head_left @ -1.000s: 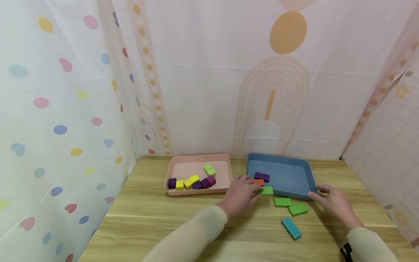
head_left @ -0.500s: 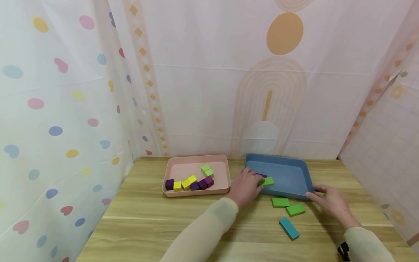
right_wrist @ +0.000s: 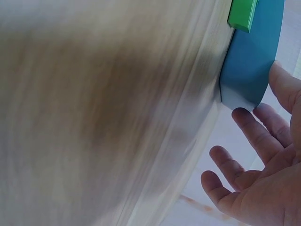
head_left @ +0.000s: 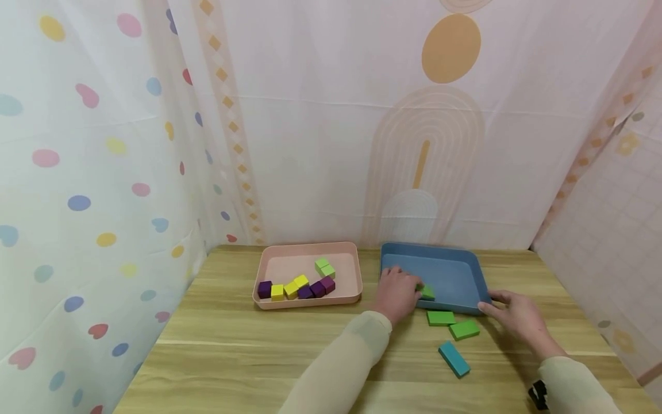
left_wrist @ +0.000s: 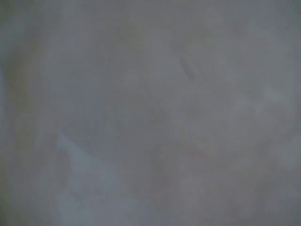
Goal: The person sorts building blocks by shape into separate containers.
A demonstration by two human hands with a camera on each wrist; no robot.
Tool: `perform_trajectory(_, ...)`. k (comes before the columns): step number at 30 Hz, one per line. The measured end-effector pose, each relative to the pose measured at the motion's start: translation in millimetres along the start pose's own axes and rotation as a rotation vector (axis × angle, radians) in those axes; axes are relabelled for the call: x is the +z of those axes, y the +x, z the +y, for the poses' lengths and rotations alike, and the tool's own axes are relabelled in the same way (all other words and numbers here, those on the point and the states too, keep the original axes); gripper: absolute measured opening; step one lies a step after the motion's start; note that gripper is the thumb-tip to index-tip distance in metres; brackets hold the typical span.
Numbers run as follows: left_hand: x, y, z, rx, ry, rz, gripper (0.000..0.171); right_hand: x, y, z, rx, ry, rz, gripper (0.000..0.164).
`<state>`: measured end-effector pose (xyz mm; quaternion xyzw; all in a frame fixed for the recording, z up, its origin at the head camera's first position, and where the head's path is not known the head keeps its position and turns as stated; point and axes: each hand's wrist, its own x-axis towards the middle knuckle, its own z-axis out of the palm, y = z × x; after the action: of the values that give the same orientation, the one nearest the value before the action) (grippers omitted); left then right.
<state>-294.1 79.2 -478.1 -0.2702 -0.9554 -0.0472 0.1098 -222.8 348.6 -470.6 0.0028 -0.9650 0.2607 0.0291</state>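
Observation:
My left hand [head_left: 397, 292] is over the front left part of the blue tray [head_left: 457, 283], its fingers pinching a bright green block [head_left: 427, 292] low inside the wall. That hand hides the tray's near left corner. My right hand [head_left: 519, 315] holds the tray's near right corner between thumb and fingers. In the right wrist view, the thumb [right_wrist: 284, 87] lies along the rim and fingertips touch the corner, while the other fingers are loosely bent. Two more green blocks [head_left: 441, 318] and a teal block [head_left: 454, 359] lie on the wood in front. The left wrist view is a grey blur.
A pink tray [head_left: 289, 253] stands left of the blue one, with yellow cubes [head_left: 277, 292], purple cubes [head_left: 317, 289] and light green cubes [head_left: 324, 268] inside. Patterned curtains [head_left: 310, 144] hang behind the wooden table [head_left: 233, 345] and along its sides.
My left hand has carried the green block from the blue tray's front wall into the tray. The purple and orange blocks seen there earlier are now hidden behind it. My right hand keeps its hold.

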Motion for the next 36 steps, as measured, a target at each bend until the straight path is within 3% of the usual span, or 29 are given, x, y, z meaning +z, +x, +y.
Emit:
perform_trajectory(5, 2.5, -1.5, -1.7, -0.010, 0.006, -0.066, 0.025, 1.2, 0.6, -1.2, -0.002, 0.009, 0.001, 0.067)
perform_trajectory(9, 5.0, -5.6, -7.3, -0.010, -0.020, -0.046, 0.032, 0.6, 1.2, -2.1, -0.003, 0.027, -0.002, 0.067)
perform_trajectory(12, 4.0, -11.6, -11.1, 0.033, -0.022, -0.012, 0.030, 0.4, 1.5, -2.5, -0.002, 0.033, -0.006, 0.067)
perform_trajectory(15, -0.1, -22.2, -12.0, 0.165, 0.023, 0.036, 0.032, 0.2, 1.5, -2.5, 0.005, 0.034, -0.020, 0.068)
perform_trajectory(19, -2.7, -40.8, -2.6, 0.435, 0.102, 0.090, 0.034, -1.2, 0.9, -2.6, 0.015, 0.040, -0.038, 0.070)
perform_trajectory(22, -2.5, -55.3, 12.2, 0.598, 0.130, 0.035, 0.039, -3.0, 0.6, -2.2, 0.019, 0.045, -0.041, 0.071)
perform_trajectory(27, 1.5, -73.3, 35.4, 0.738, 0.150, -0.088, 0.044, -4.2, 0.5, -0.5, 0.009, 0.036, -0.028, 0.070)
perform_trajectory(30, 4.2, -77.2, 43.2, 0.757, 0.138, -0.109, 0.042, -2.9, 0.2, 0.5, 0.004, 0.024, -0.024, 0.069)
perform_trajectory(36, 6.1, -74.4, 47.5, 0.673, 0.106, -0.187, 0.039, -1.9, 0.7, 0.5, 0.026, 0.030, -0.045, 0.070)
